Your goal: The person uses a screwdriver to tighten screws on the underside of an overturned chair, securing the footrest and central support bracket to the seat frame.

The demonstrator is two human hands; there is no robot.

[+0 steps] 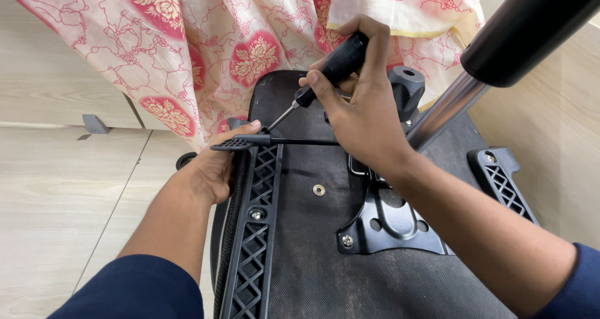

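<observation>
One screwdriver (pixel 331 69), two hands

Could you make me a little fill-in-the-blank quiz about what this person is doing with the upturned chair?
1. The right hand grips a ____ with a black handle.
2. The left hand steadies the black ____ bracket along the edge of the seat underside.
3. The tool's metal tip points at the ____ end of that bracket.
4. A shiny metal column rises from the mounting plate on the person's ____ side.

Missing words: screwdriver; armrest; far; right
</observation>
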